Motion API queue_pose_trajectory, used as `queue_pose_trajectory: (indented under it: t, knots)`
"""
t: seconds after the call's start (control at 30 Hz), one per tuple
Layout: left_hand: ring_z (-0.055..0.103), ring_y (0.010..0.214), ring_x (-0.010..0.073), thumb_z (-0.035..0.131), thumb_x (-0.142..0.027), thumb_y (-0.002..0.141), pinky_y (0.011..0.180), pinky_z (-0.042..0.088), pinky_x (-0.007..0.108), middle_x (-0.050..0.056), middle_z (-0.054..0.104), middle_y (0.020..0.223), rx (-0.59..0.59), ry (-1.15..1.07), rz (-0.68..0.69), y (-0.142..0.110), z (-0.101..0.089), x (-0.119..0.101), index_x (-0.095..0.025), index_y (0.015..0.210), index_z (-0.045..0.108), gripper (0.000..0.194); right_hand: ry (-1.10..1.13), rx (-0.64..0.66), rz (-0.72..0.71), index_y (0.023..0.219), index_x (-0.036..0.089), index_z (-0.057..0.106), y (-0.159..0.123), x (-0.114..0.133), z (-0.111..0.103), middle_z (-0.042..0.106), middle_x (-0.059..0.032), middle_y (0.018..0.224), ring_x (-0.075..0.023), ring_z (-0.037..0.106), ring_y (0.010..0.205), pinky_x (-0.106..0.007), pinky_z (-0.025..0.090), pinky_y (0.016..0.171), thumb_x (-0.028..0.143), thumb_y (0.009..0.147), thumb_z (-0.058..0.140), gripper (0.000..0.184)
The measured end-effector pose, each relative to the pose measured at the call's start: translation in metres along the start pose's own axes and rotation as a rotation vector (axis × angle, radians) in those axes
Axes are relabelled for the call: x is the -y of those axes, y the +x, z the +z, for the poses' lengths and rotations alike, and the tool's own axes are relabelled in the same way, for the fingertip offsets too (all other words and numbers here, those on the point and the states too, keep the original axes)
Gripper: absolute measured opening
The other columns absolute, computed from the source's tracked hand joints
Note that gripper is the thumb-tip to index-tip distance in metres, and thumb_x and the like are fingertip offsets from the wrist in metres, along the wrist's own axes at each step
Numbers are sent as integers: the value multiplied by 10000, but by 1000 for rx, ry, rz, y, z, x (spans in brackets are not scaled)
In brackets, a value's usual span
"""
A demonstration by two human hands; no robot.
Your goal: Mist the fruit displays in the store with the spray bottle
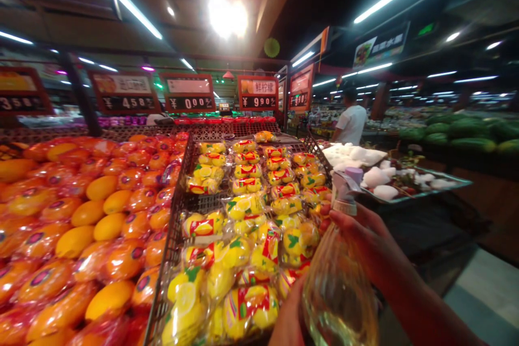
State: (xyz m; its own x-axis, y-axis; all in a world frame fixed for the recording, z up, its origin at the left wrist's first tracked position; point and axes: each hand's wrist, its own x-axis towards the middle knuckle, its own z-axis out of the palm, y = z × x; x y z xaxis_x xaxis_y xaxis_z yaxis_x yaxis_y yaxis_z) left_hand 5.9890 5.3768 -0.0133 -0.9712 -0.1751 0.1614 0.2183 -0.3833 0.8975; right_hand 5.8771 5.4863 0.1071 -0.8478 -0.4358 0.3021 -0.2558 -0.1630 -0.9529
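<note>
A clear ribbed spray bottle (pixel 340 286) with pale liquid in it stands upright before me at the lower right. Its head is whitish with a light purple nozzle. My right hand (pixel 360 227) is closed round the neck, just under the spray head. Lower down, my left hand (pixel 290 313) is against the left side of the bottle's body, with its fingers mostly hidden behind it. Beyond the bottle, bags of lemons (pixel 251 305) with red and yellow labels lie in rows in a dark crate (pixel 172 227).
Oranges (pixel 121 254), many wrapped in film, fill the left side. Price signs (pixel 258 94) hang at the back. On the right are a tray of white packets (pixel 441 184) and watermelons (pixel 458 132). A person in a white shirt (pixel 352 124) stands farther off.
</note>
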Motion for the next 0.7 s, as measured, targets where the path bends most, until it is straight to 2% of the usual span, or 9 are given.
queue_pose_trajectory:
  t: [0.07, 0.1, 0.23, 0.27, 0.33, 0.47, 0.57, 0.63, 0.7]
  knots:
    - [453, 1412, 426, 943, -461, 449, 1239, 294, 485, 155, 573, 1474, 41, 87, 87, -1, -3, 4, -130, 1375, 590, 1045, -2, -21, -6, 842, 208, 743, 0, 0, 1, 709, -18, 750, -215, 618, 704, -309, 433, 642, 463, 770, 787, 269]
    - [462, 1403, 430, 935, -485, 458, 1230, 311, 493, 157, 570, 1476, 43, 112, 111, -1, -5, 6, -131, 1384, 581, 1052, -5, -29, -6, 857, 208, 747, 0, 1, 2, 717, -23, 757, -228, 628, 718, -317, 440, 654, 463, 762, 787, 276]
    - [508, 1380, 384, 732, -527, 779, 1203, 366, 473, 139, 627, 1421, -28, 116, 84, -2, -9, 11, -118, 1352, 610, 715, -22, -21, 21, 898, 211, 753, 0, 1, 7, 736, -38, 766, -253, 643, 707, -331, 446, 634, 472, 758, 775, 297]
    - [513, 1378, 374, 713, -506, 807, 1196, 379, 461, 137, 632, 1415, -31, 116, 81, -3, -10, 12, -117, 1362, 602, 687, -23, -18, 23, 887, 214, 751, 1, 0, 8, 736, -38, 758, -253, 643, 704, -330, 447, 629, 470, 759, 774, 287]
    - [519, 1375, 369, 779, -497, 746, 1192, 390, 431, 149, 615, 1434, -13, 138, 104, -7, -14, 11, -107, 1412, 555, 804, -27, -13, 8, 839, 223, 744, 1, -1, 11, 730, -32, 736, -251, 644, 705, -328, 454, 635, 457, 762, 773, 248]
    - [498, 1393, 384, 877, -582, 544, 1214, 359, 416, 180, 563, 1480, 4, 155, 117, -13, -20, 5, -84, 1467, 485, 1120, -29, 37, -26, 760, 235, 722, 2, -2, 19, 699, -25, 697, -238, 621, 655, -329, 448, 601, 453, 774, 762, 222]
    - [523, 1377, 363, 847, -591, 602, 1191, 388, 413, 177, 589, 1454, -16, 112, 58, -16, -20, 0, -93, 1448, 509, 1038, -16, 84, -13, 757, 231, 715, 2, -1, 27, 694, -22, 717, -217, 604, 643, -314, 433, 582, 470, 786, 759, 244]
    - [527, 1381, 329, 777, -571, 720, 1190, 385, 387, 164, 595, 1450, -82, 89, 31, -18, -18, -4, -83, 1435, 523, 902, 3, 110, 2, 785, 223, 708, 1, -1, 31, 688, -19, 730, -200, 591, 638, -297, 423, 567, 471, 787, 762, 254]
    - [505, 1404, 311, 750, -526, 773, 1203, 366, 378, 151, 583, 1465, -145, 55, -1, -21, -16, -10, -80, 1440, 517, 836, 24, 142, 18, 842, 217, 701, 1, -1, 36, 689, -22, 743, -189, 582, 627, -286, 419, 547, 478, 787, 763, 274]
